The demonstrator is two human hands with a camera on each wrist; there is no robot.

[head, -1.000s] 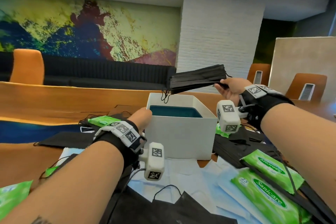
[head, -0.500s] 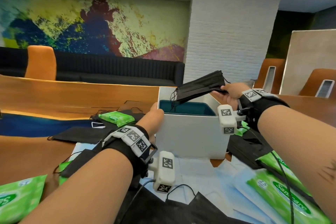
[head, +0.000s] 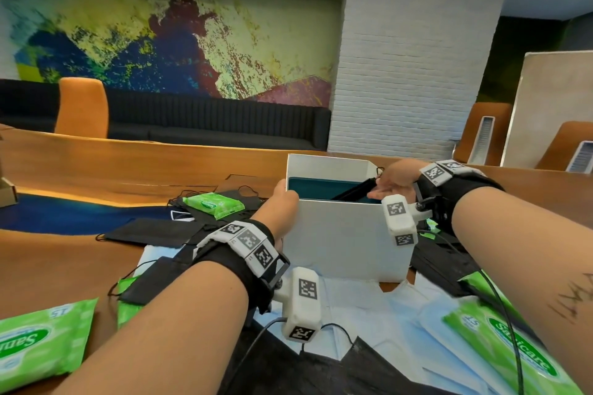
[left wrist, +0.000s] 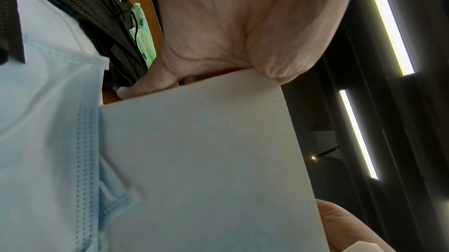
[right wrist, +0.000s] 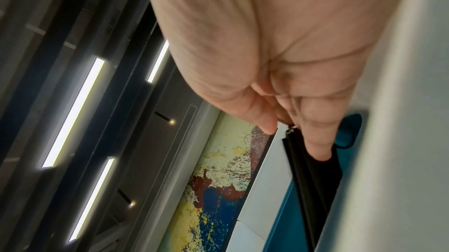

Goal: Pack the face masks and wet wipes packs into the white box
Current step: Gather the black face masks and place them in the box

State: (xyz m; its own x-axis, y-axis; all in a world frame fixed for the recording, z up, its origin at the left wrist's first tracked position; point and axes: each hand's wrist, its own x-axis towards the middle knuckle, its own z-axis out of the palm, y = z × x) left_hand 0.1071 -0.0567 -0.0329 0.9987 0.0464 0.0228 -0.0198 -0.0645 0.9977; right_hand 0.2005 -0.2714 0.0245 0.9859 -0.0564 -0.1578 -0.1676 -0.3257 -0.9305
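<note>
The white box with a teal lining stands open on the wooden table. My left hand grips its left wall near the top corner; in the left wrist view the palm presses that wall. My right hand reaches over the right rim and pinches a stack of black face masks, which slants down inside the box. In the right wrist view the fingers lie on the black stack. Green wet wipes packs lie at the left, lower left and lower right.
Loose black masks and light blue masks are spread over the table around and in front of the box. An orange chair and a dark sofa stand beyond the table; more chairs are at the far right.
My right hand has brought the black mask stack down from above the box into it. My left hand has stayed on the box's left wall.
</note>
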